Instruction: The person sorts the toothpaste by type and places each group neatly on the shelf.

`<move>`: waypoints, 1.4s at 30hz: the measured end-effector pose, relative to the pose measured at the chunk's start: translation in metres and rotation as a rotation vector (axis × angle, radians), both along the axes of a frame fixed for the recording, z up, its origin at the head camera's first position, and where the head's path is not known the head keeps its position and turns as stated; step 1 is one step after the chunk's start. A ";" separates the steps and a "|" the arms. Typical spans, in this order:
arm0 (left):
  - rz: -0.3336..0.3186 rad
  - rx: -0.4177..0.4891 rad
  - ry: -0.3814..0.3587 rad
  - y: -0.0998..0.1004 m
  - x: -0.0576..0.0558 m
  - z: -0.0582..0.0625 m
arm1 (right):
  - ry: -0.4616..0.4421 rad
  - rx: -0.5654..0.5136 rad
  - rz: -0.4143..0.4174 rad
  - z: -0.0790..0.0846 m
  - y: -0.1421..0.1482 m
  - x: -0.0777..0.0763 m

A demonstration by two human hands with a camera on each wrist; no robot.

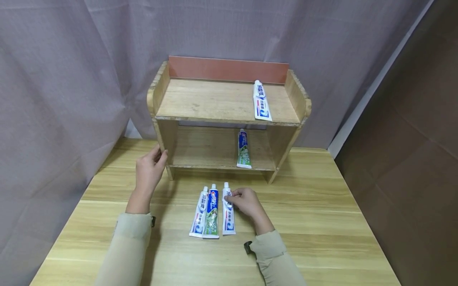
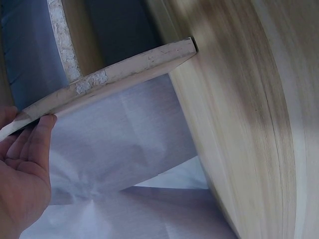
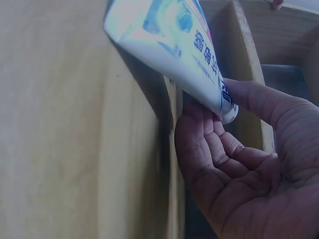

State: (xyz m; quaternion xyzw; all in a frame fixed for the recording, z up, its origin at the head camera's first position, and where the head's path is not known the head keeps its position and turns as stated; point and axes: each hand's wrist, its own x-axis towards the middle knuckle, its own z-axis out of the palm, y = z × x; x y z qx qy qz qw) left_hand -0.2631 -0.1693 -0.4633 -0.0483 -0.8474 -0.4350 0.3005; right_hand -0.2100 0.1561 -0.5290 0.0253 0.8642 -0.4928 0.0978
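Observation:
My right hand point(image 1: 248, 203) pinches a white toothpaste tube point(image 1: 228, 220) near its cap end, in front of the small wooden shelf point(image 1: 207, 99). In the right wrist view, thumb and fingers close on that end, and the wide flat end of the tube point(image 3: 169, 40) stands off the wooden surface. My left hand point(image 1: 149, 171) grips the front edge of the shelf's left side panel point(image 2: 134, 62), thumb on one face and fingers on the other. Left of the held tube lie another white tube point(image 1: 199, 214) and a blue-green tube point(image 1: 212, 214), side by side with caps toward the shelf.
A white tube point(image 1: 261, 101) lies on the top board, right of its middle. On the lower board rests a blue-green tube point(image 1: 243, 149). The shelf stands on a wood-grain table point(image 1: 322, 222), with a grey curtain point(image 1: 229, 28) behind and a dark panel point(image 1: 404, 119) at right.

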 end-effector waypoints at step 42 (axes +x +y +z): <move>-0.015 0.012 -0.002 -0.001 0.000 0.000 | -0.033 -0.197 -0.025 0.029 0.005 0.004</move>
